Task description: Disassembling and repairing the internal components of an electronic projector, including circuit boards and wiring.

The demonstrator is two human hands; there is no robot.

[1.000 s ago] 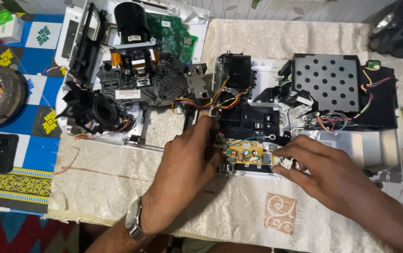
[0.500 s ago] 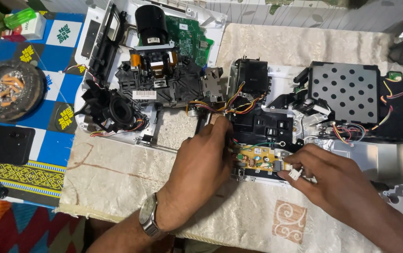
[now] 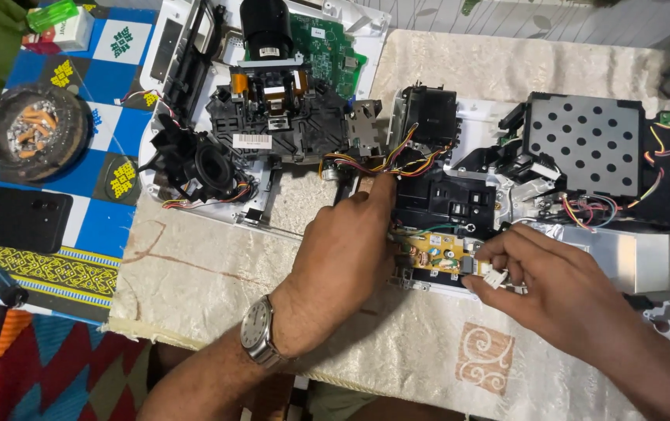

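Bench (image 3: 218,273): a cream cloth covers it, with a blue patterned mat at its left edge.

Chassis (image 3: 288,86): a white tray lies open at the upper left and carries a black lens block and a green board. A second black section with a perforated plate (image 3: 584,144) lies to the right. Coloured wires (image 3: 397,160) run between the two halves.

Off to the left on the mat are an ashtray (image 3: 35,132) and a dark phone (image 3: 11,222), both well apart from the work.

Board (image 3: 436,257): a small yellow board lies at the near edge of the black section, between your two hands. Its long axis runs left to right across the view.

Left hand (image 3: 346,245): your fingers are curled and pressed against the board's left end, and your forefinger points up towards the wires. The hand covers the contact, so you cannot tell whether it grips the board or only steadies it. There is a watch (image 3: 259,331) on that wrist.

Right hand (image 3: 541,273): your thumb and forefinger are closed in a pinch on a small white plug (image 3: 494,277). The other fingers are loosely folded.

Key relation: the plug sits at the board's right end, touching it or just beside it. The board lies to the left of your right hand. Your right hand is nearer the plug and your left hand is nearer the board's far end.
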